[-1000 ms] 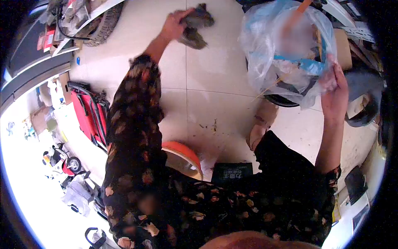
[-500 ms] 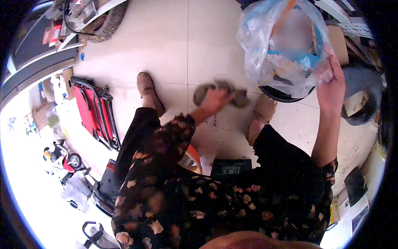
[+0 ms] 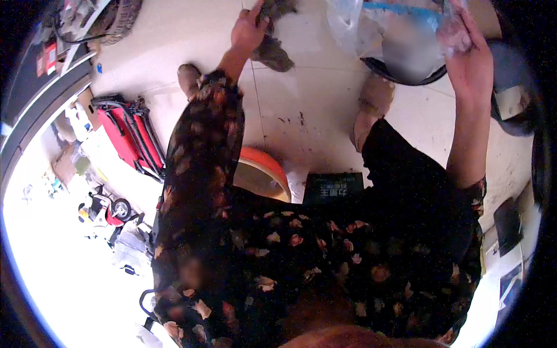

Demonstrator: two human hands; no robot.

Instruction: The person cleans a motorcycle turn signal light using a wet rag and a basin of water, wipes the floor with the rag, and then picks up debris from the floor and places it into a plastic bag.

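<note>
My left hand (image 3: 248, 33) reaches far forward over the floor, its fingers closed on a crumpled dark grey-green cloth (image 3: 274, 53). Part of that cloth runs up to the top edge of the view. Over on the right, the fingers of my right hand (image 3: 469, 55) grip the edge of a clear plastic bag (image 3: 371, 32) with a blue strip. The bag sits in a black round bin (image 3: 377, 71); its inside is blurred. Scattered dark crumbs of dirt (image 3: 301, 119) lie on the tiles between my feet.
An orange-rimmed bucket (image 3: 272, 165) and a dark green box (image 3: 332, 187) with white lettering stand close before my body. A folded red item with a black frame (image 3: 129, 136) lies at left. Shelving with a tyre (image 3: 125, 20) is at upper left; a dark bag-like thing (image 3: 513, 87) sits at right.
My left hand and the cloth have moved forward and left, away from my body. My right hand still grips the bag. The view has tilted, showing more of the orange bucket.
</note>
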